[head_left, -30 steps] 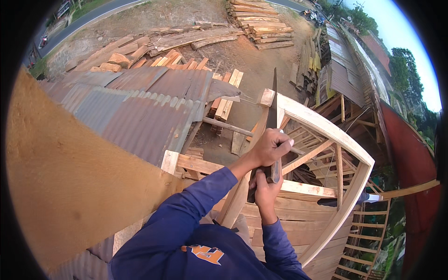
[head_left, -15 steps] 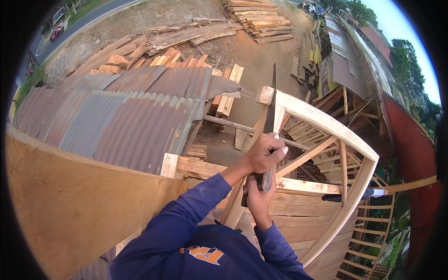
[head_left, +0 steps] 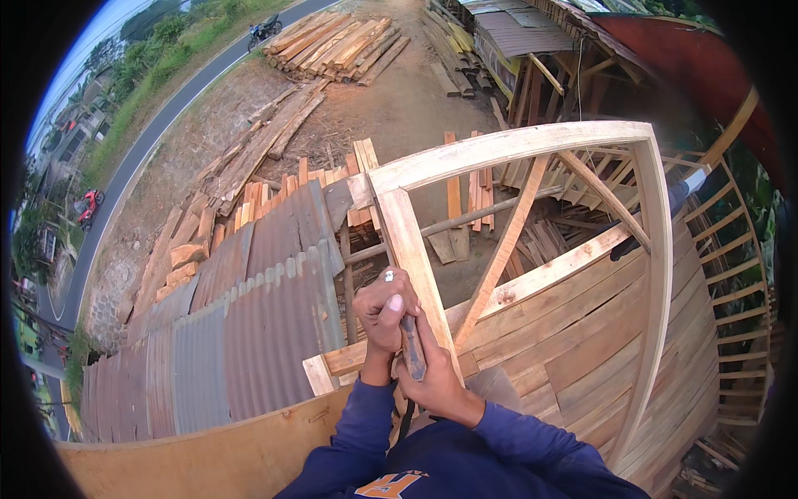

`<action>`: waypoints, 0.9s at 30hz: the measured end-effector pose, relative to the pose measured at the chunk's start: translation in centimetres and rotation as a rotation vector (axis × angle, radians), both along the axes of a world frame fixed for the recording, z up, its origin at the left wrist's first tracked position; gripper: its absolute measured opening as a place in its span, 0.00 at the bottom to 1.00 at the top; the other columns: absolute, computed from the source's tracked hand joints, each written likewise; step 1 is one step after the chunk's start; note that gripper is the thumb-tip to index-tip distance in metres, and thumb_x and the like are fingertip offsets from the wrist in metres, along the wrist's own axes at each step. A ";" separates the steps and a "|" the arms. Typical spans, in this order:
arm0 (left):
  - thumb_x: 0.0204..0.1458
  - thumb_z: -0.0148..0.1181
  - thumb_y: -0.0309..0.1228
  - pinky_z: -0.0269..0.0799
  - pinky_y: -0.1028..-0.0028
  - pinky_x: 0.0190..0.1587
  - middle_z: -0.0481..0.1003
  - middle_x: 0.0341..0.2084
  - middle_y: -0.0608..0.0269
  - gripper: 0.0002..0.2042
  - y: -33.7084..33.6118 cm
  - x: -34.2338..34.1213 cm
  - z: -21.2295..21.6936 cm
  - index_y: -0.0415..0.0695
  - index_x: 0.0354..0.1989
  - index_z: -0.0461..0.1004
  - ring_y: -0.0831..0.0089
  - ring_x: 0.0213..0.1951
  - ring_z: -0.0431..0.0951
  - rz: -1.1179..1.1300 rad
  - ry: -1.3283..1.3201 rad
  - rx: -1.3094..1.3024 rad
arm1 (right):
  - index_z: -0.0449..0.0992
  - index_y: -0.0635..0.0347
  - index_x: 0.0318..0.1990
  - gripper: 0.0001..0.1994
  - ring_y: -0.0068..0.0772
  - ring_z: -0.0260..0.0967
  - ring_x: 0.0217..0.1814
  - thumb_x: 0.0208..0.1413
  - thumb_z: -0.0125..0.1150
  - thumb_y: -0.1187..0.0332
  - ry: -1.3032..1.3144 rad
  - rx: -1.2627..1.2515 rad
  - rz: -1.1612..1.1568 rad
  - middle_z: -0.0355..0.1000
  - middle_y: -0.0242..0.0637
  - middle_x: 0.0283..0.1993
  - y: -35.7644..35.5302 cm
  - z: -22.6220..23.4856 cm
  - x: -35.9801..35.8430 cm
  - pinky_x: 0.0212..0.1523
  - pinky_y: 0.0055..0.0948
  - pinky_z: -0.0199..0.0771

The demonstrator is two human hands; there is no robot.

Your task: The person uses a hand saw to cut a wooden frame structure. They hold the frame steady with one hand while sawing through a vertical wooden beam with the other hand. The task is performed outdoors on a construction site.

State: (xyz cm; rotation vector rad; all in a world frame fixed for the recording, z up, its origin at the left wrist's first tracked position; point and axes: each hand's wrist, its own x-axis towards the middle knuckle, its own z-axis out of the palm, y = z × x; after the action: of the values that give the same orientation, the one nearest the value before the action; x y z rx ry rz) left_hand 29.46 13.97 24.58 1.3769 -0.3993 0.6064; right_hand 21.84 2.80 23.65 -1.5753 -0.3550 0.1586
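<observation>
My left hand (head_left: 384, 309) is a closed fist at the upper end of the worn wooden handle of a handsaw (head_left: 412, 349). Just below it, my right hand (head_left: 438, 370) wraps the same handle, thumb along its side. The saw's dark blade shows only as a thin edge-on line running away from my fists. It lies along the left side of a pale upright timber (head_left: 411, 249) and reaches the corner where a short stub (head_left: 360, 190) juts out. A curved wooden beam (head_left: 515, 148) joins that corner. What lies under my fists is hidden.
Diagonal braces (head_left: 507, 245) cross inside the frame above a plank surface (head_left: 582, 358). Rusty corrugated roofing (head_left: 274, 333) lies at the left, below a wide board (head_left: 224, 457). A ladder-like slatted frame (head_left: 736, 303) stands right. Timber stacks (head_left: 337, 46) lie on the ground beyond.
The view has swung to the right, showing more of the frame and road. Both hands keep hold of the saw; its blade, broad before, now appears edge-on.
</observation>
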 end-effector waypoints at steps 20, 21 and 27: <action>0.59 0.51 0.34 0.59 0.76 0.22 0.66 0.10 0.65 0.22 4.5 9.6 2.3 0.40 0.11 0.65 0.78 0.15 0.65 -0.029 0.163 -0.032 | 0.49 0.71 0.69 0.37 0.39 0.77 0.43 0.50 0.53 0.79 -0.095 0.045 -0.049 0.74 0.57 0.46 4.5 2.5 8.8 0.44 0.29 0.74; 0.59 0.50 0.34 0.59 0.77 0.22 0.67 0.10 0.64 0.23 5.0 10.5 3.1 0.39 0.11 0.63 0.78 0.16 0.65 -0.124 0.155 -0.086 | 0.50 0.71 0.69 0.36 0.38 0.77 0.44 0.50 0.53 0.79 -0.096 0.060 -0.061 0.74 0.57 0.46 5.0 3.2 9.3 0.44 0.29 0.74; 0.56 0.54 0.32 0.59 0.69 0.29 0.60 0.12 0.61 0.19 -0.8 -0.6 0.7 0.39 0.13 0.62 0.69 0.19 0.60 0.018 0.079 0.154 | 0.45 0.72 0.70 0.38 0.42 0.69 0.60 0.51 0.52 0.81 -0.133 -0.006 -0.043 0.67 0.56 0.59 -0.9 -0.5 0.1 0.57 0.32 0.68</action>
State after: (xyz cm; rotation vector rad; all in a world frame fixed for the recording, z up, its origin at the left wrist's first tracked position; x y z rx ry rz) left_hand 28.85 13.17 25.30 1.5476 -0.3765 0.5429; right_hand 21.96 1.91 23.18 -1.6027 -0.4248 0.0218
